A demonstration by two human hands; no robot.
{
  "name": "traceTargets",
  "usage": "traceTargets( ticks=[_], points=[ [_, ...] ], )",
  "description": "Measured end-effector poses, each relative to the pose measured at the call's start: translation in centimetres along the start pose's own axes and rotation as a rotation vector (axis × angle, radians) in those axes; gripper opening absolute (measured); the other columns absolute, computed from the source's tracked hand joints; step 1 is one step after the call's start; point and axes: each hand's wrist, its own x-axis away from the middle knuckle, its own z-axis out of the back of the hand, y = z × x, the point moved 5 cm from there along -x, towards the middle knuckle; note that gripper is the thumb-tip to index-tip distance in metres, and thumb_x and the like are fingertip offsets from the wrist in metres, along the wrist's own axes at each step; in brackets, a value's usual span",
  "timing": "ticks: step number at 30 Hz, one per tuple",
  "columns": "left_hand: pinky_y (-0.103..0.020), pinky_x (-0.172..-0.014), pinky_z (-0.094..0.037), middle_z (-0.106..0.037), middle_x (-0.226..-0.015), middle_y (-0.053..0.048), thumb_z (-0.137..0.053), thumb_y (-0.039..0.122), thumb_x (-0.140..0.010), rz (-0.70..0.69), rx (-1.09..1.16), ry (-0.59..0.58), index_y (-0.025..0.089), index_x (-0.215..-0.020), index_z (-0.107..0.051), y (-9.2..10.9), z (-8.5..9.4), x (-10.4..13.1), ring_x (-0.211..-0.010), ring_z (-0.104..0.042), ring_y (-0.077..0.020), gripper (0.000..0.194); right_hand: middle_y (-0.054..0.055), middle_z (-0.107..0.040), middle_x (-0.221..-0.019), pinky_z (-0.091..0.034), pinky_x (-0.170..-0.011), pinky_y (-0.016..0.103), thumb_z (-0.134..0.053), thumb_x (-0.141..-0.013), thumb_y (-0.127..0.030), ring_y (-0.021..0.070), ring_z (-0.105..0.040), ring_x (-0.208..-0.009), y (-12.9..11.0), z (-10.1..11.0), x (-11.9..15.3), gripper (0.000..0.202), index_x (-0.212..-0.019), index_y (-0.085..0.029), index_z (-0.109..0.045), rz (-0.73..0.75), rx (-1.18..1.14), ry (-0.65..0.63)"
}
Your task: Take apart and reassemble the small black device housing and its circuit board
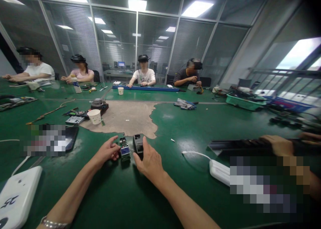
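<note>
A small electronic module with a bare circuit board and a blue screen (125, 151) stands on the green table in front of me. Just left of it is my left hand (109, 150), index finger stretched out and the other fingers loosely bent by the module's side. Whether those fingertips touch it I cannot tell. My right hand (151, 158) has a grey plastic housing (137, 142) between its thumb and fingers, close to the module's right. The housing has rectangular cut-outs in its face. Part of its right side is hidden behind my fingers.
Beyond lies a brown sheet (125, 117) with a ragged edge, a paper cup (94, 117) and electronic parts nearby. A white power bank (219, 172) with a cable is at right, beside a co-worker's hand (278, 144) on a black long part. Several people sit across the table.
</note>
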Motion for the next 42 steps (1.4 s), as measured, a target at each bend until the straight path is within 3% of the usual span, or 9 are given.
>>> traceTargets(
  ticks=[12,17,24,29,34,42],
  points=[
    [-0.018,-0.046,-0.038,-0.053,-0.066,0.004,-0.063,0.032,-0.075,-0.04,0.091,0.034,0.016,-0.144,-0.019,0.2,-0.1,0.0,-0.051,-0.051,-0.008,0.084,0.016,-0.057,-0.119,-0.044,-0.084,0.034,-0.042,-0.088,-0.037,0.0237,-0.057,-0.101,0.5,0.1,-0.4,0.067,-0.144,-0.011,-0.016,-0.033,0.033,-0.047],
    [-0.02,-0.046,-0.041,-0.053,-0.065,0.004,-0.062,0.029,-0.075,-0.056,0.053,0.061,0.013,-0.145,-0.015,0.2,0.1,0.1,-0.051,-0.053,-0.0094,0.086,0.015,-0.062,-0.108,-0.045,-0.081,0.034,-0.044,-0.087,-0.038,0.0245,-0.061,-0.094,0.7,0.7,-0.6,0.069,-0.143,-0.009,-0.017,-0.08,0.05,-0.05],
    [-0.022,-0.047,-0.046,-0.056,-0.064,0.003,-0.057,0.027,-0.08,-0.045,-0.016,0.084,0.012,-0.144,-0.013,-0.4,0.6,-0.2,-0.049,-0.057,-0.0111,0.079,0.014,-0.06,-0.114,-0.045,-0.084,0.033,-0.044,-0.088,-0.041,0.024,-0.06,-0.098,-3.4,2.7,-1.2,0.067,-0.143,-0.012,-0.02,0.049,-0.099,0.055],
    [-0.021,-0.044,-0.046,-0.056,-0.061,0.003,-0.057,0.025,-0.081,-0.033,-0.058,0.089,0.012,-0.144,-0.013,-1.0,1.1,-0.6,-0.045,-0.056,-0.0109,0.079,0.013,-0.064,-0.102,-0.047,-0.077,0.035,-0.044,-0.087,-0.042,0.0256,-0.063,-0.088,-6.3,1.9,-1.6,0.066,-0.142,-0.013,-0.022,0.063,-0.058,0.008],
    [-0.023,-0.045,-0.047,-0.052,-0.056,0.006,-0.05,0.026,-0.084,-0.063,-0.056,0.079,0.012,-0.145,-0.014,-1.3,1.4,-0.7,-0.042,-0.053,-0.0107,0.072,0.014,-0.065,-0.098,-0.046,-0.075,0.035,-0.043,-0.087,-0.045,0.0266,-0.063,-0.086,-7.3,0.6,-2.0,0.07,-0.143,-0.01,-0.018,0.053,-0.023,-0.031],
    [-0.022,-0.042,-0.045,-0.055,-0.054,0.004,-0.046,0.03,-0.088,0.042,-0.151,0.137,0.015,-0.144,-0.018,-1.2,2.0,-1.0,-0.041,-0.054,-0.0119,0.064,0.014,-0.065,-0.094,-0.045,-0.072,0.035,-0.043,-0.086,-0.046,0.0264,-0.063,-0.083,-7.2,-0.6,-1.6,0.072,-0.142,-0.009,-0.016,0.038,0.022,-0.068]
  ],
)
